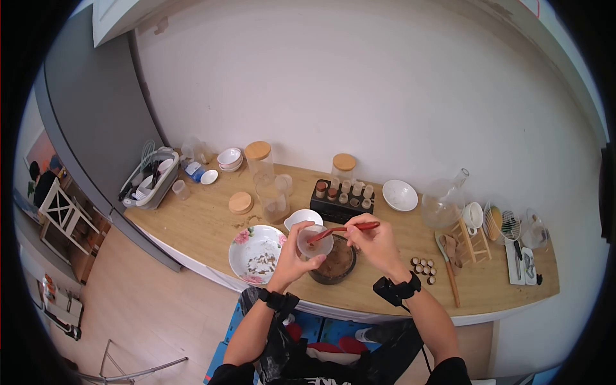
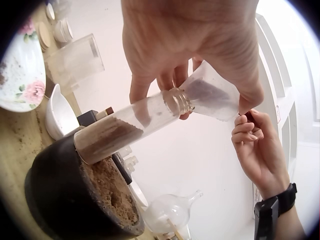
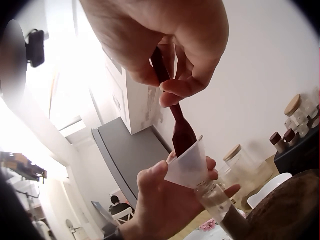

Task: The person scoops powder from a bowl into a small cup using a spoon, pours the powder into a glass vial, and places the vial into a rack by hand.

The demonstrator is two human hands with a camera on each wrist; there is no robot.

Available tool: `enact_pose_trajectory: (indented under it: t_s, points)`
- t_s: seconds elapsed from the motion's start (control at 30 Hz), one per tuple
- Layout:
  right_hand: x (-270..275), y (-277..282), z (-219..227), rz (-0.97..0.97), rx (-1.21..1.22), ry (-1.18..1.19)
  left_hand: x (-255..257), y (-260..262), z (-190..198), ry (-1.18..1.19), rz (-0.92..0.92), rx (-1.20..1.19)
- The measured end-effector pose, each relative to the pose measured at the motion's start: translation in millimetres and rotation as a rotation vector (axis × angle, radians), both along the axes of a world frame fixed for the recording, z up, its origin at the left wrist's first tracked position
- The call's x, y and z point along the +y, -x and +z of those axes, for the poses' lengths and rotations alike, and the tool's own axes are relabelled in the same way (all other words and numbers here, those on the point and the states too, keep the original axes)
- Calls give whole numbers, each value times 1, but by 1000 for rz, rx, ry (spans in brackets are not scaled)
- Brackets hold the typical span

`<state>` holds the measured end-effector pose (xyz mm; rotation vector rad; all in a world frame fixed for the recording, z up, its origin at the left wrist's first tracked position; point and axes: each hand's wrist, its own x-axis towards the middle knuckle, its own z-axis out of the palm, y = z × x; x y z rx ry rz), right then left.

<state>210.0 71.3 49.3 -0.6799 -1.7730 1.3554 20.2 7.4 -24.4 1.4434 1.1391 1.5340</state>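
My left hand (image 1: 290,264) grips a small glass tube (image 2: 120,131) with a translucent plastic funnel (image 2: 216,95) seated in its mouth. Brown powder fills the lower part of the tube, which tilts over a dark bowl (image 2: 60,192) heaped with more brown powder (image 2: 111,192). In my right hand (image 1: 377,245), a dark red spoon (image 3: 183,135) is pinched by the handle between thumb and fingers. Its scoop end points down inside the funnel's wide opening. The funnel wall partly hides the scoop in the right wrist view.
A flowered plate (image 1: 239,256) with brown bits lies left of the bowl, and a white spouted dish (image 1: 292,221) behind it. At the back stands a black rack (image 1: 340,210) with several small tubes. Glass canisters, a round flask (image 1: 439,205) and a wooden rack (image 1: 471,240) stand around.
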Motion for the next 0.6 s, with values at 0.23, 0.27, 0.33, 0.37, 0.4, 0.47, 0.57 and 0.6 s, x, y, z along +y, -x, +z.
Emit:
enact_pose_trajectory:
  t_s: [0.23,0.27,0.33,0.37,0.4,0.47,0.57,0.6]
  points:
    - [5,-14,9,-146,140,31,-2,-1,3,-26,10,-4]
    - [8,-18,9,-181,234,24,-2,-1,3,-33,5,3]
    - [12,-29,3,-257,220,47,0,0,0,-26,11,-8]
    - [13,-34,-1,-335,211,65,0,0,-2,-24,14,-13]
    - [13,-36,-8,-383,167,54,0,-1,-1,-17,18,-11]
    - [15,-44,-38,-411,66,73,-1,-2,-1,-12,3,-44]
    - [3,-48,-61,-441,-79,102,-2,0,1,-12,-4,-53]
    - [0,-49,-69,-439,-112,105,-2,0,2,-7,-6,-36]
